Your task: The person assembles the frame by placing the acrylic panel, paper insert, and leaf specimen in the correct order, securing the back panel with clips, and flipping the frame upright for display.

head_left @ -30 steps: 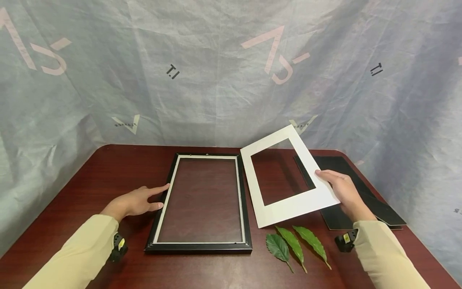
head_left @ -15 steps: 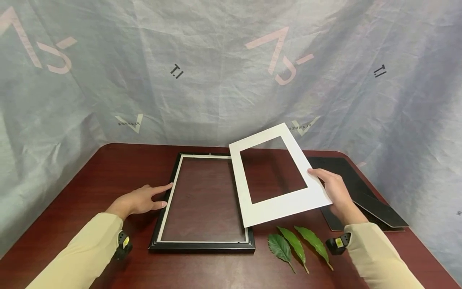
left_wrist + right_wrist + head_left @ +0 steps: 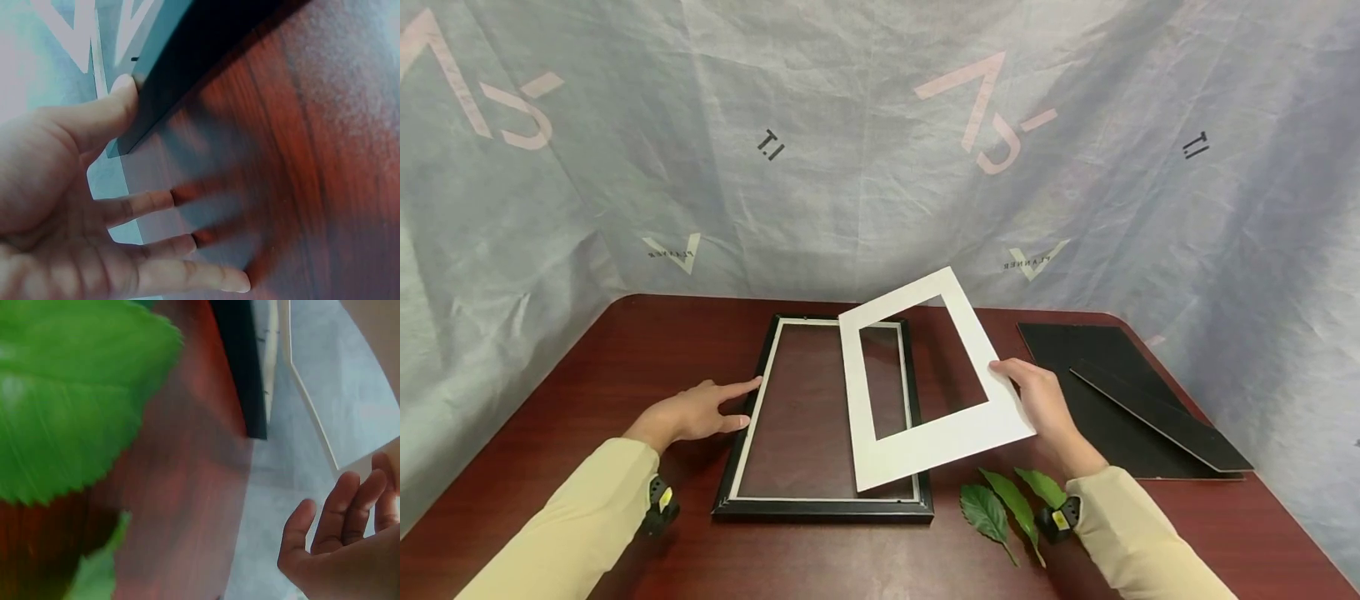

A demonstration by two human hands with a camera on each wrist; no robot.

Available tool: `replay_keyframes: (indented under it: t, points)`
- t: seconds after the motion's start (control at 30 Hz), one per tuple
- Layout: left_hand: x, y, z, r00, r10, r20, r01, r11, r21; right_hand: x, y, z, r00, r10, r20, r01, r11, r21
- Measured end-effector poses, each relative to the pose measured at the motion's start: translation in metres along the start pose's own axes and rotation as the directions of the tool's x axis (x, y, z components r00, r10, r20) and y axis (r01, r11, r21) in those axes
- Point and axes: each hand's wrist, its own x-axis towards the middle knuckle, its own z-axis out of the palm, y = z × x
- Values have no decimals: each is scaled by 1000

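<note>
A black picture frame (image 3: 822, 511) with a white inner lip lies on the table, a clear pane inside it. My left hand (image 3: 696, 413) touches its left side with thumb and forefinger extended; in the left wrist view the thumb (image 3: 119, 97) is against the frame's edge and the other fingers spread toward the tabletop. My right hand (image 3: 1047, 406) pinches a white picture mat (image 3: 940, 437) by its right edge. The mat is tilted, its window showing the frame's right side, and overlaps the right half of the frame in the head view.
Several green leaves (image 3: 985, 512) lie right of the frame, partly under my right wrist. At the right of the dark red table (image 3: 647, 350) are a black backing board (image 3: 1075, 350) and a black strip-like flap (image 3: 1165, 417) raised over it. A grey cloth (image 3: 850, 167) hangs behind.
My right hand has carried the white mat leftward, from beside the frame to over its right half. My left hand stays at the frame's left side.
</note>
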Motion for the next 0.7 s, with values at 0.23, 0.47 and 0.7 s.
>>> replay_keyframes:
  t: [0.23,0.47,0.7]
  points:
    - [1,0,2,1000,-10,-5,10,999,-37,-6,-2,18,1000,-19,-25,21,995,95]
    - [0,1,2,1000,-21,-15,20,999,-36,-10,-8,27,987,-138,81,139,990,-8]
    - [0,1,2,1000,-19,-17,18,999,-32,-11,-10,36,979,-127,160,143,985,-95]
